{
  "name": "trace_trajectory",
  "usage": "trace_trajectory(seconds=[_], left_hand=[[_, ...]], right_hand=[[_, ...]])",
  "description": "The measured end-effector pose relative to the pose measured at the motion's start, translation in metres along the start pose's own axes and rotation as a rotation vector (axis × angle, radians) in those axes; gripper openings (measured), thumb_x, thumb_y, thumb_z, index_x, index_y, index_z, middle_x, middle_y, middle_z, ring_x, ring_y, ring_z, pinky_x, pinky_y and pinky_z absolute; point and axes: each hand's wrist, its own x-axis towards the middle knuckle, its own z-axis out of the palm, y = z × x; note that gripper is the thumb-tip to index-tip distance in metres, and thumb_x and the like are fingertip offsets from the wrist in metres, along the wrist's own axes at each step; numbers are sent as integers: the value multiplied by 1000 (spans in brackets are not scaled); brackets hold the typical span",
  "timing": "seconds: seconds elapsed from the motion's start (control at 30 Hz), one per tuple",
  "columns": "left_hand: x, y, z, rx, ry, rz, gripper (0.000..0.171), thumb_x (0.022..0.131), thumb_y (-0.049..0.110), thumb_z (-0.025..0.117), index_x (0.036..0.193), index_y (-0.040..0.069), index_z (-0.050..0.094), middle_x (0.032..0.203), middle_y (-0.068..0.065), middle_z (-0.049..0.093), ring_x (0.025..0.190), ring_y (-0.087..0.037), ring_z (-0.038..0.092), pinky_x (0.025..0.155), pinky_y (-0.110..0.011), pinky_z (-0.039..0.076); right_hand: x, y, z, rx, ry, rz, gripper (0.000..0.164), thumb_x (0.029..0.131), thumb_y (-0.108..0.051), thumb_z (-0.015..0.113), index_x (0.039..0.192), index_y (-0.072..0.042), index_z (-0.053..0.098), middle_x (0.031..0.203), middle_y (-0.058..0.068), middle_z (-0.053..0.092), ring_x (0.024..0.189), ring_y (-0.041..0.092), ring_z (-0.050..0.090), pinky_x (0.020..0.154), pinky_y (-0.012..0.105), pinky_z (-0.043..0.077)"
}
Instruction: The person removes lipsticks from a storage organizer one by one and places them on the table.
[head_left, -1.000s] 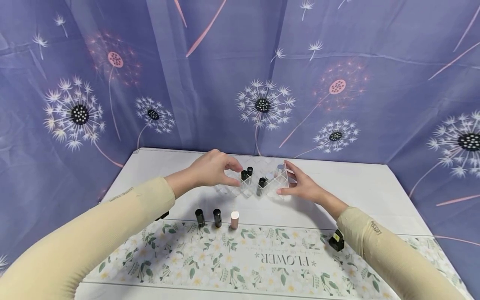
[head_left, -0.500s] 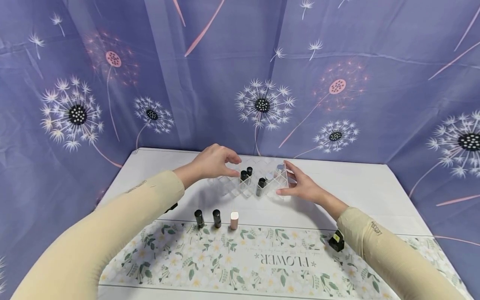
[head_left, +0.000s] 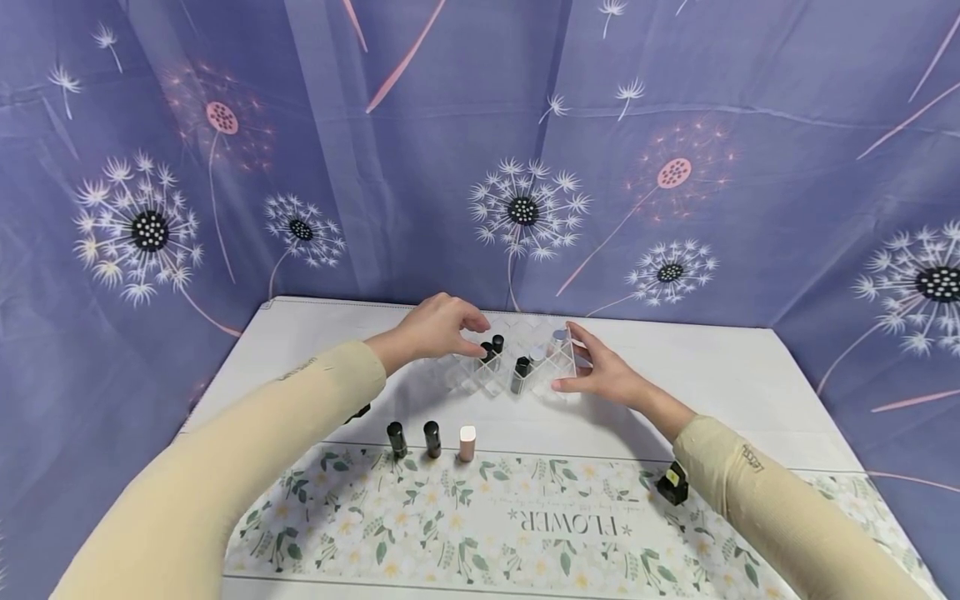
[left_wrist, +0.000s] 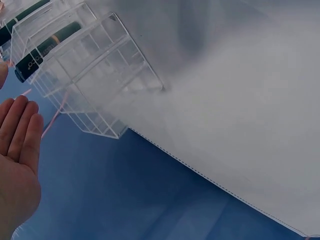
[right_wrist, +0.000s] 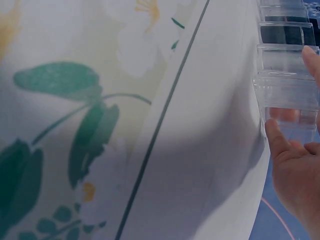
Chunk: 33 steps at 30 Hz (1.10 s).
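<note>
A clear lattice-walled lipstick organizer (head_left: 561,367) stands near the back of the table, with several tubes in its slots. My left hand (head_left: 433,329) is over its left part, thumb and fingers spread around a black-capped lipstick (head_left: 487,355). In the left wrist view that dark lipstick (left_wrist: 47,52) leans in its slot, and the straight fingers (left_wrist: 20,130) are apart from it. My right hand (head_left: 600,367) grips the organizer's right end, thumb at the front and fingers behind. Another black lipstick (head_left: 521,372) and two silver-capped tubes (head_left: 537,353) sit in slots nearer that hand.
In front of the organizer stand two black lipsticks (head_left: 432,439) and a pink one (head_left: 467,444) in a row. A floral mat strip (head_left: 420,533) crosses the white table. A black device (head_left: 672,483) is by the right forearm. A dandelion-print curtain (head_left: 420,167) hangs behind.
My left hand first drew slightly back and up, then came right, so its thumb now overlaps the black lipstick cap. My right hand stays on the organizer's end.
</note>
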Motion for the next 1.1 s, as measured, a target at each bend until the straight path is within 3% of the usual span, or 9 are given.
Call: trace_trajectory(seconds=[0.43, 0.83, 1.1], left_hand=[[9, -1, 11, 34, -40, -2, 38, 89, 30, 90, 123, 14, 81, 121, 1, 79, 113, -18, 74, 103, -37, 56], [12, -3, 18, 60, -32, 14, 39, 88, 31, 91, 122, 14, 81, 120, 1, 80, 112, -18, 74, 101, -37, 57], [12, -5, 18, 44, -29, -21, 40, 88, 31, 91, 122, 15, 80, 121, 1, 79, 114, -18, 74, 103, -37, 56]], right_hand=[[-1, -2, 0, 9, -4, 6, 114, 91, -8, 86, 172, -4, 6, 177, 25, 8, 160, 47, 22, 124, 57, 33], [-2, -1, 0, 6, -1, 3, 114, 91, -9, 86, 172, -5, 6, 177, 25, 9, 159, 47, 23, 124, 57, 35], [-2, -2, -1, 3, -2, 3, 113, 92, -9, 85, 172, -4, 5, 177, 26, 8, 159, 48, 22, 124, 58, 34]])
